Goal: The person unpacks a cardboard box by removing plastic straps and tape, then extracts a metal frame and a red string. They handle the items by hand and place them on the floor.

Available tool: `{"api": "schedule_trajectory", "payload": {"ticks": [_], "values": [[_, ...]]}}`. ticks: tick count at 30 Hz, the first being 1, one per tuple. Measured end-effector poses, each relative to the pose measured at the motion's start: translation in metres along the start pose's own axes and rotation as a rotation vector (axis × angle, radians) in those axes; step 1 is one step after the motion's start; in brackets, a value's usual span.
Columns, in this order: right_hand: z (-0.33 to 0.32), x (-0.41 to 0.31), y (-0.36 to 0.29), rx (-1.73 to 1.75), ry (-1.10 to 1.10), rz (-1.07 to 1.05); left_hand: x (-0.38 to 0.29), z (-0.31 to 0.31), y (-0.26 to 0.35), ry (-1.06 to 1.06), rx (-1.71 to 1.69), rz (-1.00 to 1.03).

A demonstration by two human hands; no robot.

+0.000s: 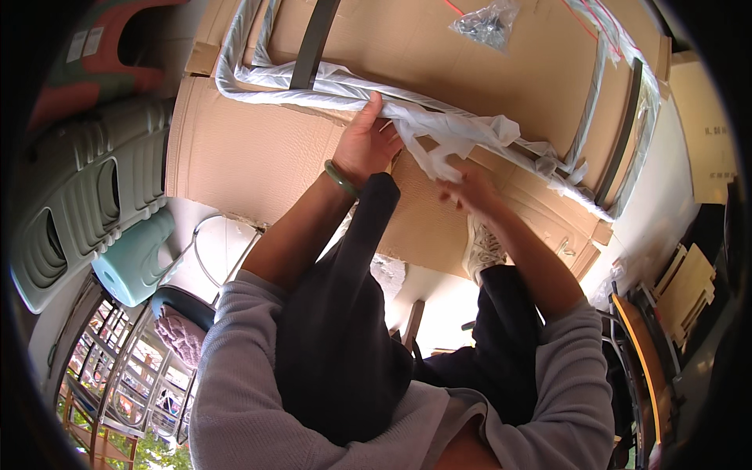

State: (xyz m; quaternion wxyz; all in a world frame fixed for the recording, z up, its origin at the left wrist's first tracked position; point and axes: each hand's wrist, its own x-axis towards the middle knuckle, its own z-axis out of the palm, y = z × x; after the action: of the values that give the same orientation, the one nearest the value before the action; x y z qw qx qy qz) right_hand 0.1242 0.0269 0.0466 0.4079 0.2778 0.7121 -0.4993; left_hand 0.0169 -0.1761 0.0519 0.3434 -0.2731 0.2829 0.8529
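Note:
A metal tube frame [294, 97] wrapped in thin white plastic film lies on flattened brown cardboard [252, 141]. My left hand [367, 138], with a green bangle at its wrist, is under the wrapped near tube, thumb up against it; the fingers are partly hidden. Torn film [435, 155] hangs loose from the tube between my hands. My right hand [470, 191] is blurred at the lower end of this film; whether it grips the film cannot be made out. A dark flat bar [314, 44] crosses the frame, and another dark bar [623, 135] stands at its right side.
A clear bag of small dark parts [487, 24] lies on the cardboard at the top. To the left are grey plastic stools [76, 200], a teal plastic stool [138, 258] and metal-framed chairs. Boards [693, 288] lean at the right. My shoe [484, 247] rests by the cardboard.

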Motion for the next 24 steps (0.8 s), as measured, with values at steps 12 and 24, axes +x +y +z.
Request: {"api": "schedule_trajectory", "payload": {"ticks": [12, 24], "values": [[-0.142, 0.023, -0.080, 1.176, 0.240, -0.577, -0.004, -0.008, -0.002, 0.140, -0.155, -0.024], [-0.068, -0.013, 0.036, 0.481, -0.199, -0.029, -0.005, -0.007, 0.001, 0.208, -0.161, -0.039]]}}
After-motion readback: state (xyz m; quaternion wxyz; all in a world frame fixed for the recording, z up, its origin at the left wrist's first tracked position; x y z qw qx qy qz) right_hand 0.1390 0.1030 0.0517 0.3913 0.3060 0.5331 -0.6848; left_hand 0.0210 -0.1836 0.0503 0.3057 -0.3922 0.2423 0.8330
